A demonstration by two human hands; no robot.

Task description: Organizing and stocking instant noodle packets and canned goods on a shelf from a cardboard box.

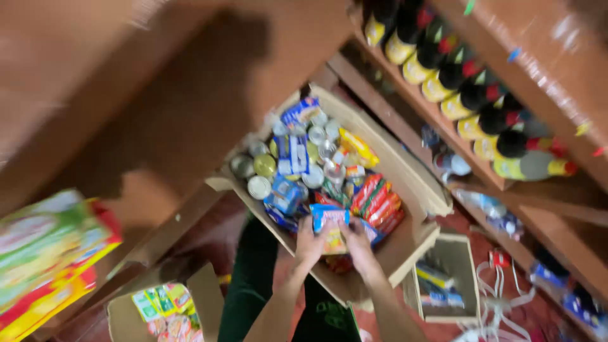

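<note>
Both hands, left hand and right hand, clasp a small blue-and-yellow snack packet at the near edge of the open brown cardboard box, amid round tins and red wrappers. Dark bottles line the wooden shelf beside it.

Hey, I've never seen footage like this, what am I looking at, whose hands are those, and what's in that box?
There is one picture, taken by a camera worn on a person's head, looking down, so the two bare arms rising from the bottom are that person's own. It is blurred by motion. The left hand and right hand together grip a small blue and yellow packet at the near edge of an open cardboard box. The box is packed with round tins and colourful snack packets. To the right, a wooden shelf holds a row of dark bottles. Smaller boxes sit on the floor below.
</note>
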